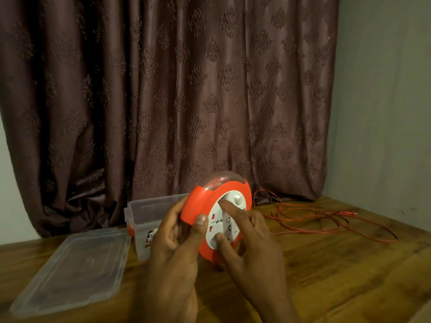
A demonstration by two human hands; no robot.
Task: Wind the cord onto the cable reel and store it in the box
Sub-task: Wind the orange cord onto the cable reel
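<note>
A round orange cable reel (pixel 205 201) with a white socket face and a clear back is held upright above the wooden table. My left hand (pixel 177 238) grips its orange rim, thumb on the front edge. My right hand (pixel 247 236) lies on the white face, with fingertips pressed into it. The thin orange cord (pixel 326 220) lies in loose loops on the table to the right, its plug (pixel 347 212) at the far end. The clear plastic box (pixel 142 213) stands open behind my left hand, partly hidden by it.
The box's clear lid (pixel 77 269) lies flat on the wooden table (pixel 338 276) at the left. A dark brown patterned curtain (pixel 175 89) hangs behind. A grey wall (pixel 384 89) closes the right side.
</note>
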